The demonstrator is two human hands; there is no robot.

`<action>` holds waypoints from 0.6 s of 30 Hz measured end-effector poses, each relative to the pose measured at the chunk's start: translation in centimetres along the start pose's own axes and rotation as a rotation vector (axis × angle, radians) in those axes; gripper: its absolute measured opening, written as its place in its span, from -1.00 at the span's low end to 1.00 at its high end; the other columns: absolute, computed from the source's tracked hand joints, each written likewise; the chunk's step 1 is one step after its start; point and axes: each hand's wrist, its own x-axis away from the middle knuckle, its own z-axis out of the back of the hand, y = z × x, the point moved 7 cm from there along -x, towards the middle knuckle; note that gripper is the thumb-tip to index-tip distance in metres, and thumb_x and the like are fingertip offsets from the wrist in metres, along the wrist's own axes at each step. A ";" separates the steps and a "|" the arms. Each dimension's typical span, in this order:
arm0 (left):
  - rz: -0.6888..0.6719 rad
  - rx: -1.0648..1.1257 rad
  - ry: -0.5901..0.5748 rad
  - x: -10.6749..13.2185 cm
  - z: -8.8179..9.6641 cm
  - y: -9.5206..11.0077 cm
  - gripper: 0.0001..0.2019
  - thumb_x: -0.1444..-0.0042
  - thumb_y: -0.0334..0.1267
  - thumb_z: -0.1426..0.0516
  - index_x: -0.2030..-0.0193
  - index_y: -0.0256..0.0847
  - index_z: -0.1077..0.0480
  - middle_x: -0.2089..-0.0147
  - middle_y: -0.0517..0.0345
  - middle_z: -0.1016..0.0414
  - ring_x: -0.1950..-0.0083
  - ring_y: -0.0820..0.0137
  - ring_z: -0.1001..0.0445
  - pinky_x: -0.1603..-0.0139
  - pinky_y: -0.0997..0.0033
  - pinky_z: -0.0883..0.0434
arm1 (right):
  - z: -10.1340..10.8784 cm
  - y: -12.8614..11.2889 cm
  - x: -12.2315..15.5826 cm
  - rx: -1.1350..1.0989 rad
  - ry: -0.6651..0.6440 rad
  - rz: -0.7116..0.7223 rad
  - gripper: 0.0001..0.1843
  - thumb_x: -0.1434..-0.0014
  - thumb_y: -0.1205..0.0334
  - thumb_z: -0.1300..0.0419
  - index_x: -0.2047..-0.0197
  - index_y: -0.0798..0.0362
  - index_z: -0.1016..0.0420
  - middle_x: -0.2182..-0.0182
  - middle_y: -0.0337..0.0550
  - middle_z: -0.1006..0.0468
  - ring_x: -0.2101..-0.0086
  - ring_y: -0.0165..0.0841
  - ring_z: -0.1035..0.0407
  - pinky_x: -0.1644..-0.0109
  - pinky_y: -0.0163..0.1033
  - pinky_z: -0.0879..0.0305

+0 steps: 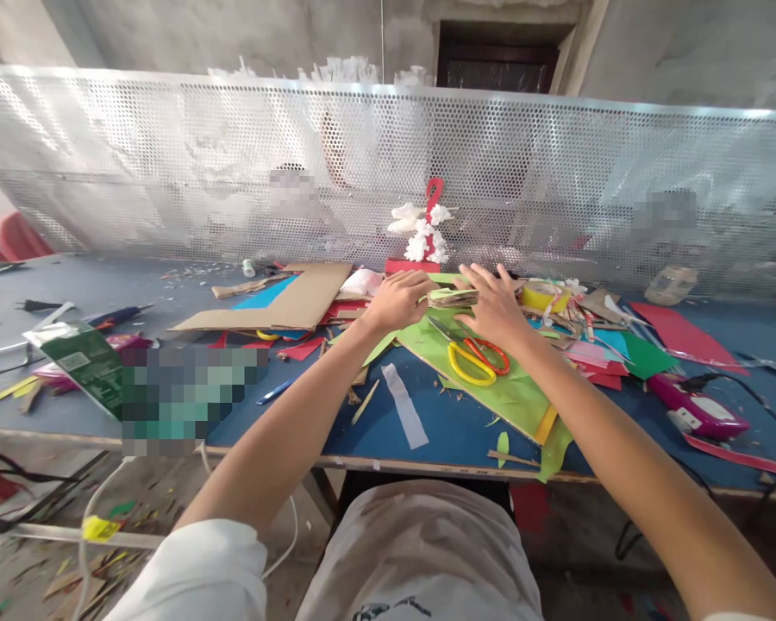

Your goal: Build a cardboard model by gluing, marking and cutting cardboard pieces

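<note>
A small stack of layered cardboard with green paper lies between my hands, over a larger green sheet. At the stack's left end, my left hand has its fingers curled against it; the fingertips are partly hidden. My right hand is at the right end, with fingers spread and the thumb apart on the near side. Scissors with yellow and orange-red handles lie on the green sheet, close below my right hand. Beyond my hands stands a red stand with white flowers.
A perforated metal screen closes the far side of the blue table. Brown cardboard and a blue pen are left. Right are paper scraps and a corded purple device. A white strip lies in front.
</note>
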 end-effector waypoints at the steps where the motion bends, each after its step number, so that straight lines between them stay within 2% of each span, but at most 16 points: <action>1: -0.013 0.005 -0.013 -0.1 0.0 0.4 -0.74 -0.34 -0.38 -0.15 -0.06 -0.16 -0.64 0.04 -0.05 -0.73 0.05 0.18 -0.70 -0.02 0.19 -0.58 | -0.1 -0.7 -0.1 -0.018 -0.008 0.006 -0.18 -0.44 0.17 -0.35 -0.68 -0.11 -0.30 -0.63 0.07 -0.33 -0.60 0.21 -0.17 -0.72 0.60 0.24; 4: -0.033 0.015 -0.045 -0.3 -0.2 1.1 -0.69 -0.34 -0.36 -0.16 -0.11 -0.12 -0.66 -0.02 -0.08 -0.73 -0.01 0.16 -0.70 -0.08 0.15 -0.59 | -0.3 -1.7 -0.3 -0.045 -0.002 0.007 -0.24 -0.50 0.18 -0.25 -0.69 -0.07 -0.29 -0.58 0.07 -0.41 -0.56 0.16 -0.27 -0.73 0.56 0.25; 7: -0.017 -0.004 -0.057 -0.3 -0.3 0.9 -0.67 -0.33 -0.37 -0.15 -0.12 -0.12 -0.67 -0.02 -0.08 -0.74 -0.01 0.16 -0.70 -0.08 0.14 -0.59 | -0.4 -1.0 -0.2 -0.040 0.009 0.002 -0.25 -0.49 0.16 -0.28 -0.67 -0.06 -0.33 -0.57 0.04 -0.42 -0.53 0.14 -0.31 -0.73 0.54 0.21; 11: 0.025 -0.017 -0.019 0.1 -0.1 -0.4 -0.75 -0.40 -0.29 -0.15 -0.06 -0.17 -0.66 0.03 -0.09 -0.74 0.04 0.14 -0.71 -0.02 0.14 -0.59 | -0.4 2.2 0.3 -0.029 0.010 -0.030 -0.23 -0.42 0.15 -0.36 -0.63 -0.02 -0.39 -0.55 0.08 -0.45 -0.51 0.18 -0.33 -0.70 0.58 0.16; 15: 0.123 -0.034 0.029 0.8 -0.3 -2.5 -0.80 -0.44 -0.21 -0.17 0.08 -0.15 -0.66 0.08 -0.05 -0.73 0.06 0.15 -0.71 0.04 0.16 -0.58 | -0.1 5.8 1.2 -0.010 0.037 -0.100 -0.36 -0.44 0.19 -0.31 -0.54 0.02 -0.51 -0.43 0.14 -0.60 -0.47 0.18 -0.39 -0.66 0.61 0.10; 18: 0.207 -0.059 0.043 1.2 -0.7 -3.8 -0.76 -0.44 -0.13 -0.22 0.23 -0.15 -0.62 0.18 -0.06 -0.69 0.15 0.14 -0.69 0.16 0.18 -0.54 | 0.5 7.3 1.8 -0.003 0.077 -0.140 -0.37 -0.46 0.17 -0.29 -0.54 -0.01 -0.51 -0.47 0.14 -0.55 -0.46 0.19 -0.39 -0.62 0.61 -0.02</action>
